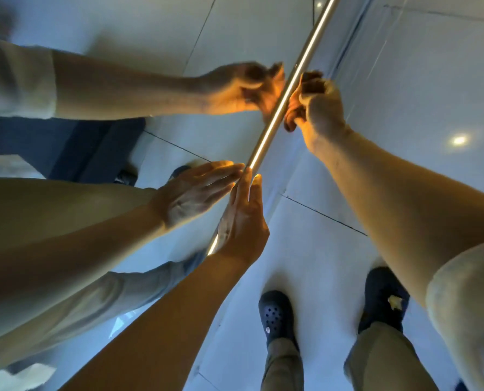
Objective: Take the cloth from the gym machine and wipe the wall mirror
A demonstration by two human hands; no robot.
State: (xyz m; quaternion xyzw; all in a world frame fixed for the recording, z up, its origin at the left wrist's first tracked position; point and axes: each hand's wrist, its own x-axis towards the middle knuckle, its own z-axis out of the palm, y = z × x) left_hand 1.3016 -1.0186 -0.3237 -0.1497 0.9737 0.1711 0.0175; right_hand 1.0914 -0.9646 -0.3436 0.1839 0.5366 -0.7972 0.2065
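Observation:
The wall mirror [156, 66] fills the left half of the view and meets the floor along a glowing light strip [280, 111]. My right hand [320, 105] grips a bunched brownish cloth [293, 115] and holds it against the mirror just above the strip. My left hand [243, 218] lies lower along the glass, its fingers straight and its fingertips touching the mirror near the strip. Reflections of both arms and hands show in the glass.
A pale tiled floor [404, 80] with dark grout lines lies below me. My two feet in dark clogs [277, 314] stand close to the mirror's base. A ceiling light glints off the floor [459, 140].

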